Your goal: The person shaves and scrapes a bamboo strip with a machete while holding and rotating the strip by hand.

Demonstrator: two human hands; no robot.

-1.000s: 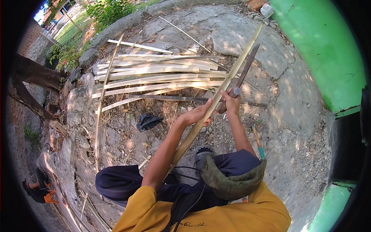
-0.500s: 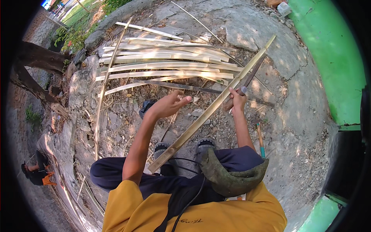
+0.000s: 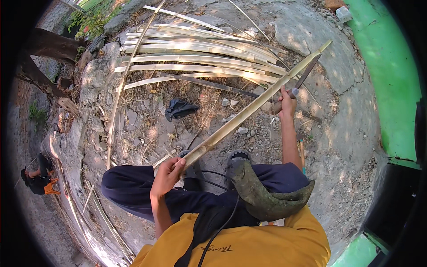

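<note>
Shirt (image 3: 271,240): mustard yellow, dark script lettering (image 3: 216,249) across it | strap (image 3: 195,238): black, broad | cord (image 3: 223,229): black, thin | trousers (image 3: 133,187): dark navy, loose | pad (image 3: 262,200) over right thigh: olive green, mottled, thick, curved | shoes (image 3: 240,156): dark, ridged grey toes | left hand (image 3: 167,175), right hand (image 3: 288,103): bare

A: Where can your L hand (image 3: 167,177) pass?
B: Fwd, btwn the split bamboo strip (image 3: 244,115) & black plastic bag (image 3: 180,109); your L knee (image 3: 129,183) blocks you on the left.
A: And your R hand (image 3: 288,105)?
B: Room out right, above the concrete (image 3: 347,120). Machete (image 3: 308,72) juts fwd-right; the strip bars you on the left.
</note>
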